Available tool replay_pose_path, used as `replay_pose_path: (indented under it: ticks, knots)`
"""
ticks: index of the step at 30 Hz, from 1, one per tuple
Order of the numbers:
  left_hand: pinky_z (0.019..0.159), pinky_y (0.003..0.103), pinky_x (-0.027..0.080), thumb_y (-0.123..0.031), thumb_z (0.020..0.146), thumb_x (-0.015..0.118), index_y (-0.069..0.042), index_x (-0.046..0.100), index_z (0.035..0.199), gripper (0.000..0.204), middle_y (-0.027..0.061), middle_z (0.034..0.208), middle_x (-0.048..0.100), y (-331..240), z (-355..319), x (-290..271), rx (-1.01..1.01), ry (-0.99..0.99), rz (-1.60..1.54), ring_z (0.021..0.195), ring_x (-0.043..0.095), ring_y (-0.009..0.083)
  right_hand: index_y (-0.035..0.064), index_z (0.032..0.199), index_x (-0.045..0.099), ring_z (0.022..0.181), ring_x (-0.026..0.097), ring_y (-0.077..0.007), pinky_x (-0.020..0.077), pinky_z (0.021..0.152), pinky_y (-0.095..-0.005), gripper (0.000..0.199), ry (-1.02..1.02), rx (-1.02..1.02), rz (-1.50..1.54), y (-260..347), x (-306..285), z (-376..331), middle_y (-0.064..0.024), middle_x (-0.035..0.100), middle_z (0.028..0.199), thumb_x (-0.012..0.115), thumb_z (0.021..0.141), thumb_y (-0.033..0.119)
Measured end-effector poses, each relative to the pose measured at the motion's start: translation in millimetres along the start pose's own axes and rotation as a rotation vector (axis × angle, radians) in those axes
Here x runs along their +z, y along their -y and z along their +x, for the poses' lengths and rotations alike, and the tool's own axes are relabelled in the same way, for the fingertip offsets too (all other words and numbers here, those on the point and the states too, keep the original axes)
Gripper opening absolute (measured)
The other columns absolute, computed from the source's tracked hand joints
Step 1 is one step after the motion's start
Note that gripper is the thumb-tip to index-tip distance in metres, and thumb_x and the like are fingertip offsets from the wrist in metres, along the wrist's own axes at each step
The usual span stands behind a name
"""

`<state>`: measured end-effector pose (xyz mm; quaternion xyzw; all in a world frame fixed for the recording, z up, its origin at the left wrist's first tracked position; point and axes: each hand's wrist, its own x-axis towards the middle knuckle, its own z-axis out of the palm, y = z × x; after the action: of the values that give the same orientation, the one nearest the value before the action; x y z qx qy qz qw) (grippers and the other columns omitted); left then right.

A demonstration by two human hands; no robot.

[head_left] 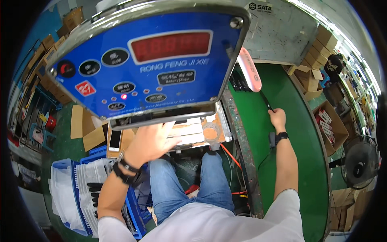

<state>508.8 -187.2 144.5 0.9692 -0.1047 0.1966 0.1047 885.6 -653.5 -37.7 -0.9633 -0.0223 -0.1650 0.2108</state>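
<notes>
My left hand (152,142) reaches under the lower edge of a blue control panel (177,90). Its thumb and fingers are spread over white flat pieces (187,133) on the machine's worktable; the panel hides part of the fingertips. A roll of clear tape (211,132) lies to the right of these pieces. Over the green conveyor belt (298,161), my right hand (278,119) is closed on one end of a thin black stick-like thing (267,101), whose exact kind I cannot make out. Beyond it are a pink-and-white elongated object (250,72) and dark items (239,82).
A phone (115,140) lies on the worktable's left side. Blue crates (68,193) with white sheets and black-handled things stand at my left, near an open carton (86,127). Right of the belt are a carton of packages (330,125) and a fan (360,164). A person (334,64) is farther back.
</notes>
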Motion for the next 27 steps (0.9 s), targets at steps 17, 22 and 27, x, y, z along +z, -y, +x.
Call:
replay_pose_path:
  ticks: [17, 22, 27]
  knots:
    - [0.117, 0.064, 0.036, -0.071, 0.079, 0.079, -0.006, 0.056, 0.149, 0.099, 0.0266, 0.15, 0.051, 107, -452, -24, -1.765, -0.112, 0.369, 0.145, 0.042, 0.0441, -0.0067, 0.122, 0.07, 0.109, 0.071, -0.047, 0.055, 0.093, -0.0489, 0.032, 0.173, -0.484, 0.211, 56, 123, 98, -0.0287, 0.075, 0.116, 0.061, 0.095, 0.009]
    - [0.116, 0.071, 0.032, -0.083, 0.07, 0.078, -0.008, 0.055, 0.151, 0.113, 0.0253, 0.157, 0.042, 127, -465, 5, -1.705, -0.029, 0.191, 0.148, 0.037, 0.0447, -0.0089, 0.128, 0.065, 0.086, 0.073, -0.0394, 0.0581, 0.08, -0.042, 0.039, 0.018, -0.586, 0.203, -15, 114, 162, -0.0197, 0.076, 0.104, 0.068, 0.095, 0.012]
    - [0.116, 0.069, 0.034, -0.077, 0.066, 0.083, -0.008, 0.051, 0.154, 0.116, 0.0261, 0.159, 0.041, 109, -458, -34, -1.694, 0.106, 0.233, 0.149, 0.038, 0.0447, -0.0054, 0.135, 0.061, 0.076, 0.067, -0.0195, 0.0548, 0.069, -0.0294, 0.042, 0.58, -0.054, 0.422, 62, 57, 68, -0.0057, 0.067, 0.095, 0.07, 0.098, 0.013]
